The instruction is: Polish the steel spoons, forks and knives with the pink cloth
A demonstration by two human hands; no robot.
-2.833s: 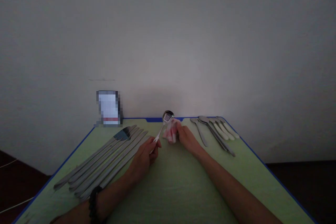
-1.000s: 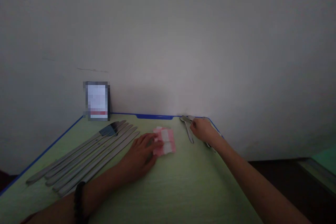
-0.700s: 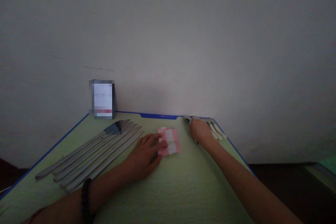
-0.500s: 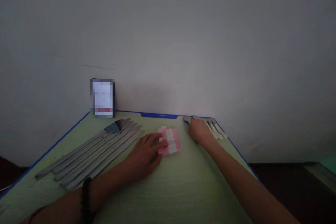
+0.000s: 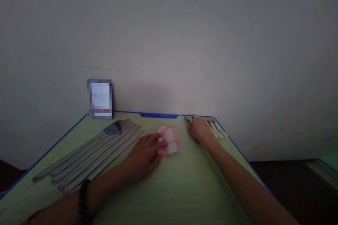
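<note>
My left hand point(image 5: 145, 151) lies flat on the green table point(image 5: 179, 190), fingers stretched out and their tips resting on a folded pink-and-white cloth point(image 5: 170, 141). My right hand point(image 5: 199, 130) reaches to the far right corner and rests over a group of spoons point(image 5: 214, 126), some with pale handles. Its fingers curl down onto the spoon handles; the dim light hides whether they grip one. A black band circles my left wrist.
Several long metal knives point(image 5: 95, 151) lie side by side at the left of the table. A small blurred white card point(image 5: 100, 99) stands at the back left against the wall. The table has a blue rim point(image 5: 158, 115).
Earlier my left hand held a spoon upright while my right held the cloth against it. Now the spoon is gone from my left hand, the cloth lies on the table and my right hand is at the spoons.
</note>
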